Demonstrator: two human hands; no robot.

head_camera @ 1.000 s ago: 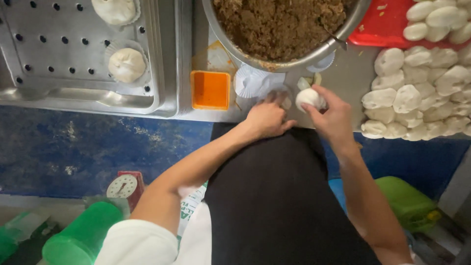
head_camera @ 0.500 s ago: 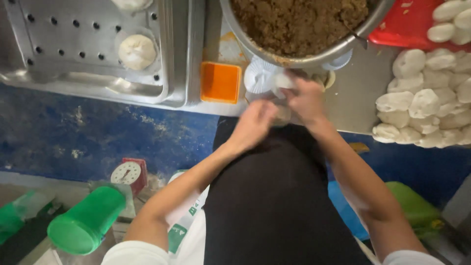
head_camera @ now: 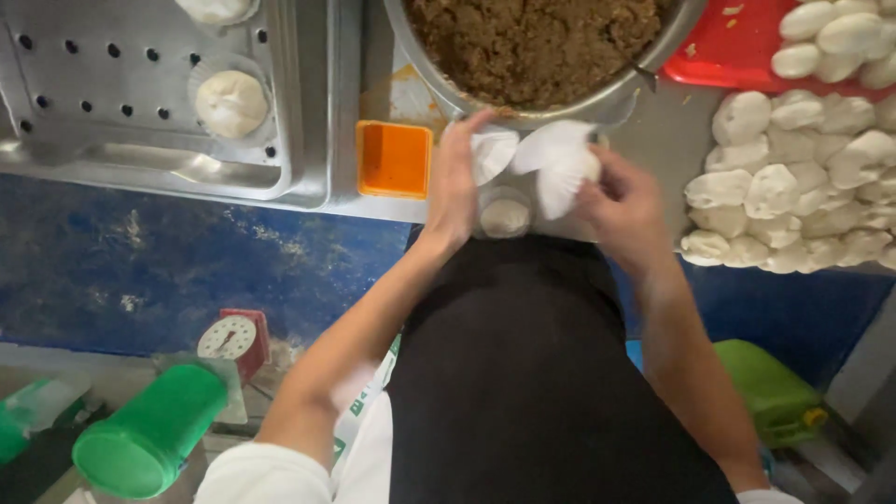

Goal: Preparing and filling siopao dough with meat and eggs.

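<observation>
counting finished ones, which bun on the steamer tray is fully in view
The lower bun, sitting whole in its paper liner on the steamer tray. The other bun is cut off by the picture's top edge.

At my seven o'clock, low by the floor, a small red scale (head_camera: pixel 238 343) shows its round white dial; beside my left elbow, a white label (head_camera: pixel 366 403) with green print.

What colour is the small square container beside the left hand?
Orange, seen clearly in the head view: the square container sits left of the left hand.
</observation>
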